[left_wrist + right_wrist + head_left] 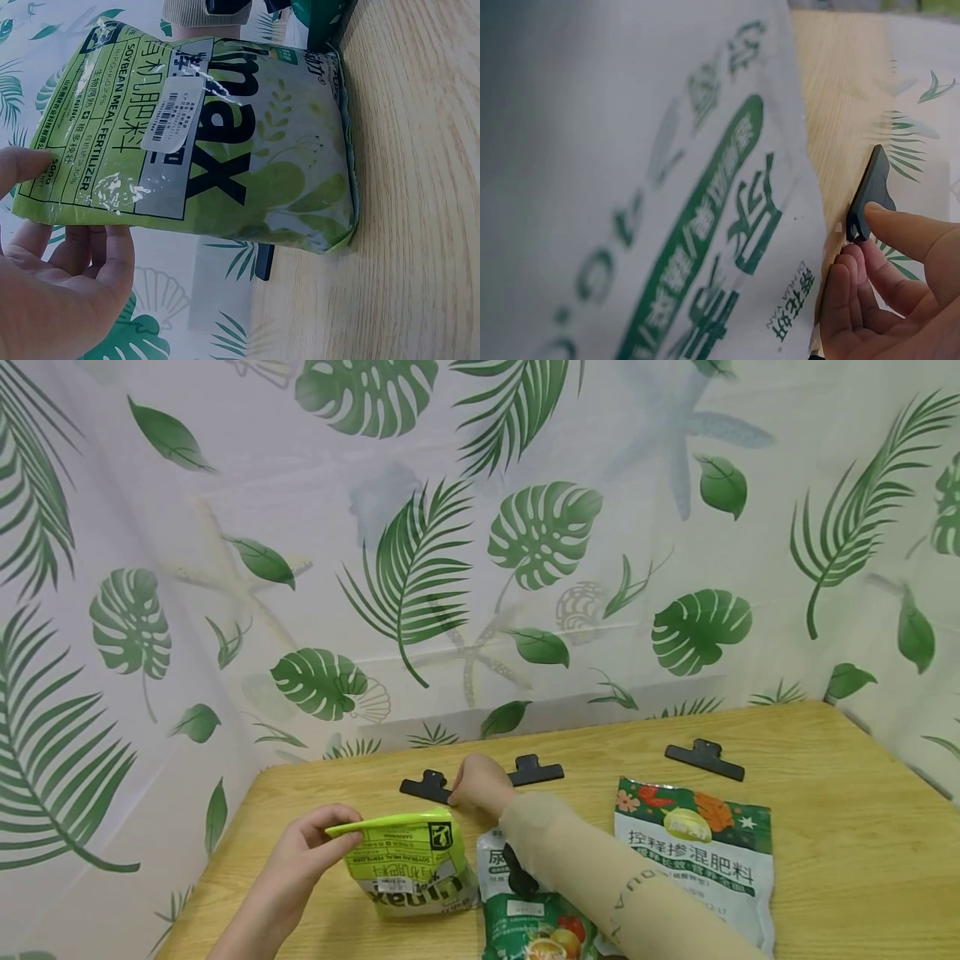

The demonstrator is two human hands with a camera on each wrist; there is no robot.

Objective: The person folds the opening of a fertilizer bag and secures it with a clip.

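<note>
It looks like early going here: the left hand (322,843), thumb over curled fingers, pinches the top of the green bag (408,864), which stands toward the left edge of the bench (825,827). Meanwhile the right hand (482,787) has one end of the first clip (426,787) between thumb and fingertips, near the far edge. So both grips are made, yet bag and clip are apart, and no clip shows on any bag! The second clip (538,771) by the far edge and the third clip (705,760) nearer the far right corner lie untouched. The fruit bag (498,918) sits beside the green one; the white bag (697,860) lies toward the right edge. Crossing both, the right sleeve (570,860) blocks part of the view, while a leafy cloth (536,539) rises behind the far edge.
</note>
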